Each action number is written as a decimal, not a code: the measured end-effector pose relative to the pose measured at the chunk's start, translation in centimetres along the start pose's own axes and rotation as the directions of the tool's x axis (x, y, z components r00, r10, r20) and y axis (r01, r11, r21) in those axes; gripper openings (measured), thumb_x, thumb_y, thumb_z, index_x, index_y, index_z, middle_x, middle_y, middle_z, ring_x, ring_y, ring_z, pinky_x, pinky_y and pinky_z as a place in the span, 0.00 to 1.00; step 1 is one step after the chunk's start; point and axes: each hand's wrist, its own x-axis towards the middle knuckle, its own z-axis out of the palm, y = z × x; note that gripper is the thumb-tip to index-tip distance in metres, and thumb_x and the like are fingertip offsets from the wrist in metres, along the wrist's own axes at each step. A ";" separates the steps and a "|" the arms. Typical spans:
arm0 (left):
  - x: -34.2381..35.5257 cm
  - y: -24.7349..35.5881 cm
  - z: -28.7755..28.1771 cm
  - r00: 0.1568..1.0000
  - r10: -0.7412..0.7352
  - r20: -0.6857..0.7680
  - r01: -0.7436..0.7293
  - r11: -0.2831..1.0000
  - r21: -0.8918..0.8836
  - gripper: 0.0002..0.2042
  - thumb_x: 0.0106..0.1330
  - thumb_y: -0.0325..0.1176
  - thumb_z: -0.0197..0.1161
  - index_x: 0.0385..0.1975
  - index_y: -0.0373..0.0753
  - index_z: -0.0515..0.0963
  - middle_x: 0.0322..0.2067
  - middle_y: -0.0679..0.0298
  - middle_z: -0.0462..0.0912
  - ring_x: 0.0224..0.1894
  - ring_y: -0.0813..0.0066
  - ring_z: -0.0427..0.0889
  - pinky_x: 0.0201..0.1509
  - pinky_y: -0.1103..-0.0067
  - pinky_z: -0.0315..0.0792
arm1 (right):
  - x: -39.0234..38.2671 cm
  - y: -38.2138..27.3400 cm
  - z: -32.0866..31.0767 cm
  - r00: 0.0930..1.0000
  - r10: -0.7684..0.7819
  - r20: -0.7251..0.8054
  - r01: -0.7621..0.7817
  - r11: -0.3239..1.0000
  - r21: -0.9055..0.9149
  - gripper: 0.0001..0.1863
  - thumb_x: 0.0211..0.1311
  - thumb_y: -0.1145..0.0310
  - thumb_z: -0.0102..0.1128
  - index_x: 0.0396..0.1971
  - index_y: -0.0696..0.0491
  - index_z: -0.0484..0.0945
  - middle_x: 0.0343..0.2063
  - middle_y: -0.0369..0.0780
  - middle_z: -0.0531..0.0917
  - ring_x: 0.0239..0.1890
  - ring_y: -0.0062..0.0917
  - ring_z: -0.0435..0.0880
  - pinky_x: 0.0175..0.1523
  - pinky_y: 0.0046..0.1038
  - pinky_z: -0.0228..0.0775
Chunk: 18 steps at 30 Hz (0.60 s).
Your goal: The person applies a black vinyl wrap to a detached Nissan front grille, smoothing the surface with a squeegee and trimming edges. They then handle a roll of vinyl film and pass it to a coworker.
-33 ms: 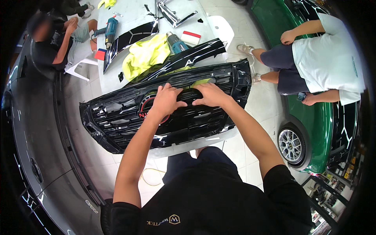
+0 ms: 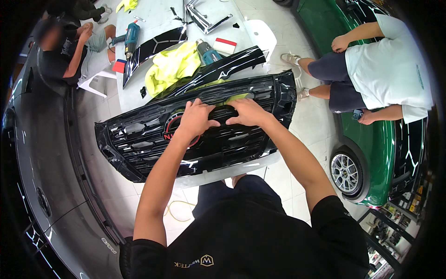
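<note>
A glossy black car grille (image 2: 125,144) with a red-and-black round emblem (image 2: 168,136) lies across the near end of the table (image 2: 216,172). My left hand (image 2: 197,116) rests on the grille just right of the emblem's upper part, fingers bent and apart, thumb stretched out. My right hand (image 2: 246,111) touches the grille's upper middle, thumb apart from the bent fingers, beside a small yellow-green piece (image 2: 232,98). Behind the grille are a long black trim panel (image 2: 237,63) and a crumpled neon-yellow cloth (image 2: 167,69).
On the table sit two heat guns (image 2: 131,39) (image 2: 209,53), squeegees (image 2: 224,46) and metal trim (image 2: 209,18). A seated person (image 2: 65,56) is at left, another standing (image 2: 385,79) at right. A grey car (image 2: 55,162) and green car (image 2: 371,167) flank the table, with white chairs (image 2: 265,39).
</note>
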 end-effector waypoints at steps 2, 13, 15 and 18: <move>0.4 0.3 -0.3 0.998 -0.026 0.050 0.024 0.999 0.041 0.34 0.52 0.56 0.80 0.57 0.42 0.87 0.46 0.63 0.91 0.56 0.62 0.78 0.62 0.64 0.67 | 0.2 0.1 0.2 1.000 0.020 0.022 -0.020 1.000 -0.011 0.44 0.60 0.37 0.71 0.66 0.54 0.77 0.61 0.55 0.82 0.67 0.50 0.77 0.74 0.49 0.62; 0.2 0.0 0.8 0.992 0.034 -0.125 -0.031 0.999 0.030 0.31 0.50 0.54 0.80 0.52 0.42 0.89 0.44 0.62 0.90 0.59 0.60 0.78 0.64 0.63 0.68 | 0.7 0.8 1.7 0.998 0.060 -0.034 -0.064 0.987 -0.150 0.45 0.62 0.30 0.65 0.63 0.56 0.79 0.62 0.54 0.80 0.72 0.48 0.71 0.74 0.57 0.58; 0.0 0.1 0.9 0.990 0.036 -0.138 -0.030 0.999 0.042 0.31 0.50 0.55 0.80 0.52 0.42 0.89 0.44 0.64 0.91 0.58 0.62 0.78 0.64 0.64 0.67 | 0.6 0.8 1.6 0.998 0.050 -0.037 -0.055 0.988 -0.147 0.45 0.62 0.30 0.65 0.63 0.56 0.79 0.62 0.54 0.80 0.72 0.48 0.71 0.74 0.58 0.57; -0.3 0.8 0.3 0.983 0.028 -0.184 -0.023 0.999 0.028 0.31 0.51 0.56 0.80 0.52 0.42 0.89 0.44 0.64 0.91 0.58 0.62 0.79 0.65 0.64 0.66 | 0.2 0.5 1.3 0.997 0.015 -0.070 -0.025 0.989 -0.143 0.46 0.63 0.30 0.65 0.65 0.56 0.78 0.65 0.53 0.78 0.73 0.48 0.70 0.76 0.58 0.57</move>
